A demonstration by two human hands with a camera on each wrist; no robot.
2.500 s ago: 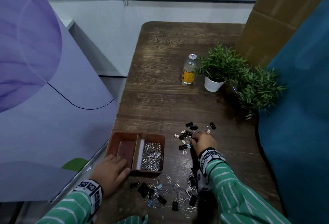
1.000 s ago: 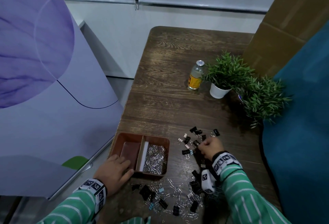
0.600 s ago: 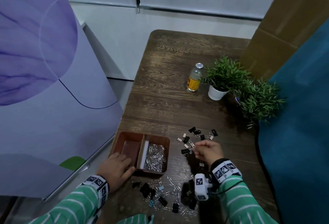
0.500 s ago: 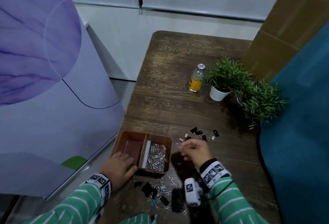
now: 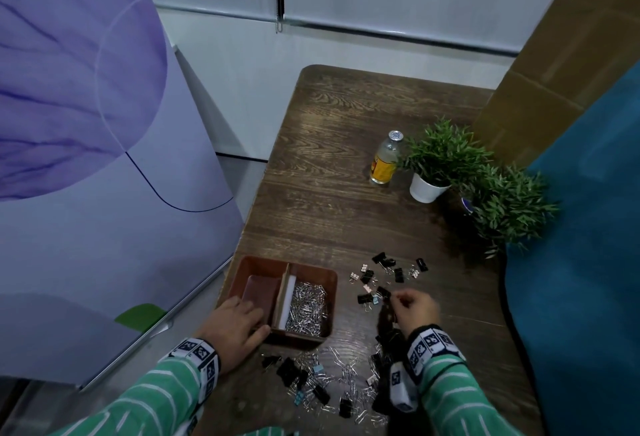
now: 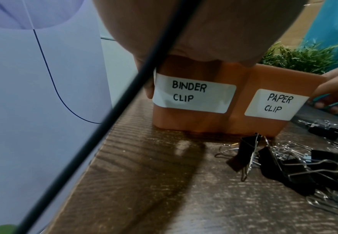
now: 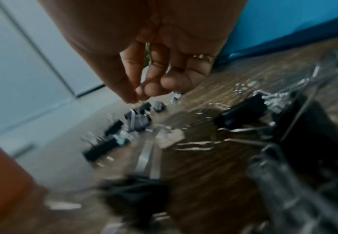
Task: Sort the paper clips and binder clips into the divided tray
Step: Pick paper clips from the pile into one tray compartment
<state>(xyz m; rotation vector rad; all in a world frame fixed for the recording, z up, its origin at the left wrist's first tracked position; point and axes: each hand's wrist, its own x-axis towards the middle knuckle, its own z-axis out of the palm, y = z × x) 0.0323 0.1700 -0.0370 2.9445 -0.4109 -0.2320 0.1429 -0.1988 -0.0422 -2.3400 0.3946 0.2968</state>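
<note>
A: What has changed in the last half second?

B: Your right hand has swung right, away from the tray, and is back over the far binder clips. Your left hand has stayed on the tray.

A: How does my right hand look?

B: The fingers are curled, with thumb and fingertips pinched close together just above 1 black clip. The right wrist view is blurred, so I cannot tell whether you are holding anything.

A: And my left?

B: It grips the tray's near left corner, fingers over the rim and thumb against the near wall.

A: Where does everything lie?

B: The tray sits at the table's near left edge, split into 2 compartments. The paper clips fill the right 1. On the near wall, 2 labels read BINDER CLIP on the left and PAPER CLIP on the right. The far binder clips are scattered right of the tray. A mixed pile of both kinds lies just near of the tray, between your wrists.

A: Anything else on the table?

B: A bottle and 2 plants stand well apart, at the far right.
</note>
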